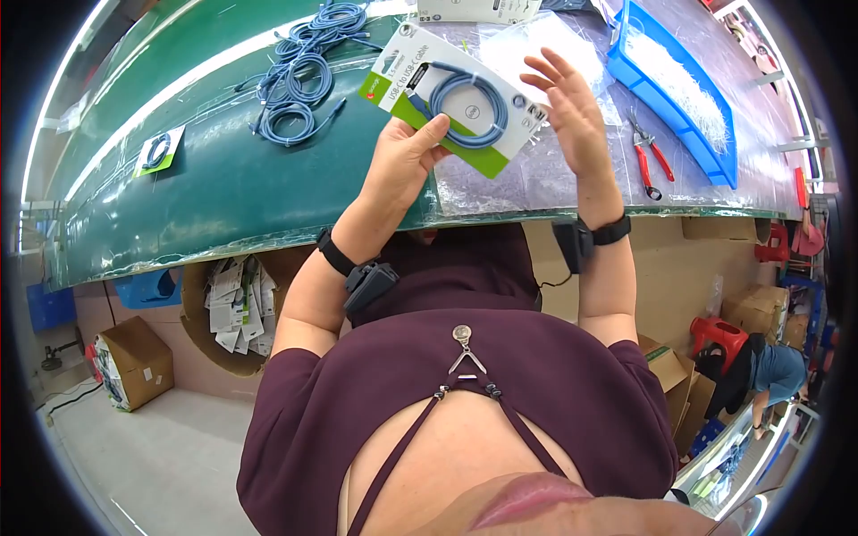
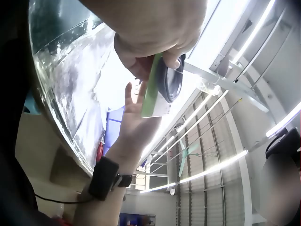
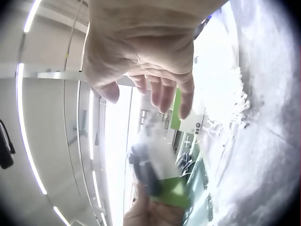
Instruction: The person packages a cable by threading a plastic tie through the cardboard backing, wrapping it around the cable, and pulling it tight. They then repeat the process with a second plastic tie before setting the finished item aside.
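Observation:
My left hand (image 1: pixel 402 165) grips the lower left edge of a printed USB-C cable card (image 1: pixel 402 85), thumb on the front. A coiled blue cable (image 1: pixel 498 112) lies against the card's face, around a round logo. Beside the card's right end, my right hand (image 1: pixel 576 121) is raised with its fingers spread and holds nothing. In the left wrist view the card's green edge (image 2: pixel 149 96) is side-on under the left hand. From the right wrist, the right hand (image 3: pixel 141 52) appears above the blurred card (image 3: pixel 171 190), its fingers apart from it.
Bundled blue cables (image 1: pixel 304 80) lie at the back left, near a small carded cable (image 1: pixel 159 152). Red-handled cutters (image 1: pixel 645 165) lie at right beside a blue tray (image 1: pixel 726 170) of white ties. Another box (image 1: pixel 474 11) stands at the back. Below the table is a carton of cards (image 1: pixel 239 304).

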Demonstrator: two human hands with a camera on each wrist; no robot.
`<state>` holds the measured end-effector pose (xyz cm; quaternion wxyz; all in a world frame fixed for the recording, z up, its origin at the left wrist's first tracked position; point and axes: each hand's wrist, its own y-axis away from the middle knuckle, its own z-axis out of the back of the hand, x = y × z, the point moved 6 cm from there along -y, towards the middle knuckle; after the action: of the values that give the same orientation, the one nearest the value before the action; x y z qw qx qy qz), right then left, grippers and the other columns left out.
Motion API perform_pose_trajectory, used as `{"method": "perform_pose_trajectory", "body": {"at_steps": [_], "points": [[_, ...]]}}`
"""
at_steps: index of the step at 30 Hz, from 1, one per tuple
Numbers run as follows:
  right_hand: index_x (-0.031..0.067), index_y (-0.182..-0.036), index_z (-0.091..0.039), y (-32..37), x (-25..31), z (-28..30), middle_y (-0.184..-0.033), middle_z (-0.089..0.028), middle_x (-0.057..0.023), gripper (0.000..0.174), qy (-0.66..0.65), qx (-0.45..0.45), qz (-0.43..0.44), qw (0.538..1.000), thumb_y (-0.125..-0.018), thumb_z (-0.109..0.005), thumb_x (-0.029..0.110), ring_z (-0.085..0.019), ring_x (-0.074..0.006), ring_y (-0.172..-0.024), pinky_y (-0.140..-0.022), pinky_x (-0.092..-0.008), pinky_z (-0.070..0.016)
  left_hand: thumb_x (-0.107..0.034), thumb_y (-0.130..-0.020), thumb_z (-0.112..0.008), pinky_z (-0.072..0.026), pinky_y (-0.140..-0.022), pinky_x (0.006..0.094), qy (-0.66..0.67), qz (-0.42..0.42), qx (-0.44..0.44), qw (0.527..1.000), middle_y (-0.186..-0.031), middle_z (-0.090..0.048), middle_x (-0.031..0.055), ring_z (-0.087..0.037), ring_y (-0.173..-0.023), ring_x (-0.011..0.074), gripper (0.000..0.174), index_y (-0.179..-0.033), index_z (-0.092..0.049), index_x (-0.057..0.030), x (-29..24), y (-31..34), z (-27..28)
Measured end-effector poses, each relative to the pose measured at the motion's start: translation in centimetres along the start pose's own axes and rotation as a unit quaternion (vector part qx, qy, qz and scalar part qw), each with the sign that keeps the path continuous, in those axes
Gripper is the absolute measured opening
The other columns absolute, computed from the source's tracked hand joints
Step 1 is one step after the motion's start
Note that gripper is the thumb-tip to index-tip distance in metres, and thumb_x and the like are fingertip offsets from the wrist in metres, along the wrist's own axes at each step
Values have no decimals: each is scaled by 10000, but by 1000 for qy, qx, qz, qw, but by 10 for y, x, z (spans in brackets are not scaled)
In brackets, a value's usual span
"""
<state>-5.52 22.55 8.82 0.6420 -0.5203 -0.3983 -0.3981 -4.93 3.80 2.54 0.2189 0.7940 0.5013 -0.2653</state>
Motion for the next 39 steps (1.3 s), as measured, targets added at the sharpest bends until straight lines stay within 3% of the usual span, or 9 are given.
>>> {"method": "perform_pose_trajectory", "body": {"at_steps": [3, 6, 10, 15, 19, 27, 31, 34, 39], "points": [[29, -1302, -457, 8, -13, 2, -1204, -561, -144, 492, -128, -29, -116, 985, -893, -617, 251, -556, -196, -1051, -879, -303, -454, -84, -895, -615, -500, -878, 341, -178, -90, -14, 980, -1107, -610, 109, -599, -1013, 188, 273, -1136, -526, 6, -11, 0, -1], [9, -1214, -516, 10, -17, -26, -1044, -617, -115, 410, 197, 51, -140, 969, -882, -628, 224, -578, -177, -908, -804, -299, -467, -73, -898, -605, -493, -881, 326, -207, -140, -20, 968, -1105, -602, 115, -596, -1013, 190, 275, -1137, -502, 17, -9, -5, 0], [-2, -1079, -568, 7, -19, -29, -822, -633, -135, 286, 161, -8, -109, 981, -842, -604, 154, -597, -206, -718, -647, -316, -472, -72, -906, -592, -514, -852, 323, -192, -139, -59, 970, -1102, -592, 109, -595, -1011, 191, 301, -1159, -455, 15, 4, 0, -2], [-15, -1093, -556, 12, -18, -39, -877, -617, -85, 310, 216, -20, -115, 969, -873, -630, 190, -563, -139, -790, -703, -289, -466, -69, -921, -561, -567, -776, 345, -32, -4, -46, 998, -1135, -568, 105, -598, -1009, 195, 345, -1210, -381, -13, 34, 0, 0], [-21, -1089, -555, 21, -18, -43, -864, -614, -90, 314, 212, -50, -67, 974, -878, -627, 200, -560, -140, -791, -698, -283, -464, -88, -958, -497, -562, -820, 438, -126, -40, -26, 991, -1190, -542, 89, -608, -1014, 228, 308, -1232, -369, -32, 31, -1, 1], [-20, -1089, -555, 26, -30, -44, -879, -624, -93, 322, 158, -39, -137, 977, -897, -615, 232, -572, -149, -785, -699, -281, -466, -75, -947, -514, -583, -767, 370, -132, -93, -47, 986, -1149, -573, 102, -614, -1010, 218, 282, -1212, -422, -38, 14, 12, 11], [-11, -1035, -586, 25, -35, -42, -856, -628, -63, 269, 36, -15, -74, 997, -907, -603, 225, -574, -133, -761, -686, -274, -473, -125, -938, -557, -573, -788, 373, -77, -103, -44, 991, -1152, -578, 95, -612, -1019, 207, 288, -1198, -460, -48, -18, 20, 33], [5, -977, -623, 16, -54, 9, -839, -645, -60, 217, 225, -77, -121, 964, -902, -603, 207, -594, -137, -756, -670, -275, -484, -141, -926, -581, -559, -817, 369, -87, -97, -53, 990, -1153, -582, 83, -611, -1021, 195, 294, -1188, -480, -56, -31, 23, 61], [27, -884, -633, -6, -56, -4, -820, -646, -95, 144, 350, -56, 8, 935, -865, -621, 169, -619, -229, -722, -653, -333, -498, -134, -912, -604, -534, -859, 357, -72, -117, -65, 988, -1153, -587, 61, -604, -1035, 177, 312, -1193, -485, -66, -14, 16, 73]]}}
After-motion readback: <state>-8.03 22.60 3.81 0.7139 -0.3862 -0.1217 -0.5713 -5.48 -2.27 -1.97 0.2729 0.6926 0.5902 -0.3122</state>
